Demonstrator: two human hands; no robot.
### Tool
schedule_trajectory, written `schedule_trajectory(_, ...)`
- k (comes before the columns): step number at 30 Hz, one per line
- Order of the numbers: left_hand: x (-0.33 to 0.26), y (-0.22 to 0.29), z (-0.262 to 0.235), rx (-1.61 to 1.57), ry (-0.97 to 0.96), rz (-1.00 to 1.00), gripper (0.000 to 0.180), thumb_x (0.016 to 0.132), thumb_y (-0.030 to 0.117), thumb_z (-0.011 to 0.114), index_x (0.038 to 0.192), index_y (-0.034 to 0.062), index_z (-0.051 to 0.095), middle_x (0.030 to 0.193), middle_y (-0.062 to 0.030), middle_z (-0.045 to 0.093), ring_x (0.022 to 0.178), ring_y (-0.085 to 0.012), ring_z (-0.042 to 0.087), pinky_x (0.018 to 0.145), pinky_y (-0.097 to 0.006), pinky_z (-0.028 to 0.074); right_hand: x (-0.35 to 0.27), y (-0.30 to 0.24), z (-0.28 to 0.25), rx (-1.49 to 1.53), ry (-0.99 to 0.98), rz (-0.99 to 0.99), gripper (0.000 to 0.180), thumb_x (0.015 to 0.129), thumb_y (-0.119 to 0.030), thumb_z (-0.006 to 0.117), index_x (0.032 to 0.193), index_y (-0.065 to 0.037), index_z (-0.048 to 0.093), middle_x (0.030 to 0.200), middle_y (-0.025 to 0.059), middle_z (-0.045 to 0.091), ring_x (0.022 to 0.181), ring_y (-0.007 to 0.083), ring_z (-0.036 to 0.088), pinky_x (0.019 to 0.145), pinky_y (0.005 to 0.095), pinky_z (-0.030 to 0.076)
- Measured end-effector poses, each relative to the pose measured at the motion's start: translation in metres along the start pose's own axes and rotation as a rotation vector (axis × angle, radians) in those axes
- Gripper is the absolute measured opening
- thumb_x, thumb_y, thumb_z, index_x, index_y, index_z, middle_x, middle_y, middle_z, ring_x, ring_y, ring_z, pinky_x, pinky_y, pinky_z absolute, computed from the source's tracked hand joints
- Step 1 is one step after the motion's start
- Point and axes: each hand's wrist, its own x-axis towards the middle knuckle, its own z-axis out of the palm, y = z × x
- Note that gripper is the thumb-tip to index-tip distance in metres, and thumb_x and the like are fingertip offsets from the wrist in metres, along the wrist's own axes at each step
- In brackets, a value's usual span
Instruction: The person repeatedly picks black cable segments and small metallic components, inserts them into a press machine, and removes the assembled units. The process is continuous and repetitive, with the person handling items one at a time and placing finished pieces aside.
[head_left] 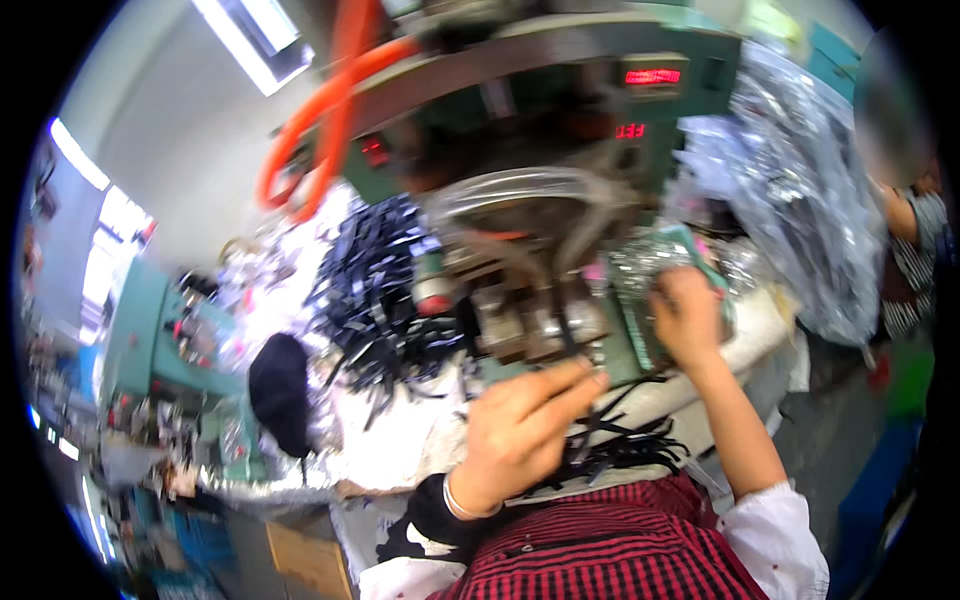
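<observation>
My left hand (518, 425) is at the front of a bench machine, with its fingertips pinched on the end of a narrow black strip (568, 338). The strip runs up to the machine's metal blocks (525, 325). To the right, my right hand (690, 315) reaches over a green tray (640, 340) of small shiny silvery pieces (648, 258). Its fingers are curled down at the pieces, and whatever lies between them is hidden. Several loose black strips (630, 445) lie between my body and the machine.
A large heap of black strips (370, 270) covers the bench left of the machine, near a dark oval pad (280, 395). Orange hose (340, 110) hangs at the machine's upper left. Clear plastic sheeting (810, 200) bulges at the right, by another person's arm (900, 215).
</observation>
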Motion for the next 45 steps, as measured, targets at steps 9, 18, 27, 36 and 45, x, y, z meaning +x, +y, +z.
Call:
schedule_trajectory(9, -0.01, 0.064, -0.088, -1.344, 0.106, -0.194, 0.014, 0.091, 0.006, 0.066, 0.101, 0.0101, 0.075, 0.107, -0.0156, 0.066, 0.078, -0.0249, 0.066, 0.07, -0.031, 0.053, 0.005, -0.034, 0.003, 0.438, 0.04, 0.442, 0.016, 0.094, -0.008, 0.067, 0.106, 0.003, 0.07, 0.095, 0.004, 0.07, 0.09, 0.0102, 0.061, 0.084, 0.025, 0.048)
schedule_trajectory(18, -0.103, -0.098, -0.082, 0.726, -0.195, -0.432, 0.026, 0.067, -0.006, 0.069, 0.089, 0.0063, 0.075, 0.083, -0.0109, 0.053, 0.078, -0.0322, 0.057, 0.069, -0.042, 0.047, -0.037, -0.003, -0.024, 0.238, 0.217, 0.336, 0.012, 0.092, -0.001, 0.066, 0.103, 0.002, 0.069, 0.097, 0.0065, 0.069, 0.095, 0.015, 0.063, 0.095, 0.0296, 0.046)
schedule_trajectory(27, -0.105, -0.143, -0.08, 0.707, 0.086, -0.484, 0.028, 0.073, -0.003, 0.069, 0.098, 0.0097, 0.077, 0.09, -0.0083, 0.059, 0.082, -0.0298, 0.062, 0.07, -0.038, 0.049, -0.016, -0.075, -0.055, 0.503, 0.067, 0.313, 0.017, 0.086, 0.004, 0.067, 0.101, 0.001, 0.072, 0.097, 0.0086, 0.071, 0.091, 0.0188, 0.066, 0.083, 0.0292, 0.05)
schedule_trajectory(36, -0.057, -0.093, -0.049, -0.174, 0.638, -0.58, 0.018, 0.097, -0.002, 0.061, 0.113, -0.0069, 0.066, 0.101, -0.0145, 0.069, 0.077, -0.0177, 0.067, 0.069, -0.023, 0.054, 0.02, -0.127, 0.013, 1.041, 0.146, 0.473, 0.026, 0.088, 0.002, 0.069, 0.113, 0.001, 0.062, 0.1, 0.0055, 0.067, 0.094, 0.0121, 0.063, 0.088, 0.0253, 0.049)
schedule_trajectory(45, 0.039, -0.03, -0.052, -0.265, 0.437, -0.21, 0.011, 0.094, -0.006, 0.062, 0.105, -0.0092, 0.065, 0.102, -0.0199, 0.069, 0.078, -0.0202, 0.071, 0.064, -0.023, 0.054, 0.036, -0.158, -0.004, 1.385, 0.083, 0.668, 0.035, 0.09, 0.002, 0.065, 0.123, 0.003, 0.056, 0.106, 0.0077, 0.069, 0.097, 0.0096, 0.063, 0.087, 0.0244, 0.049)
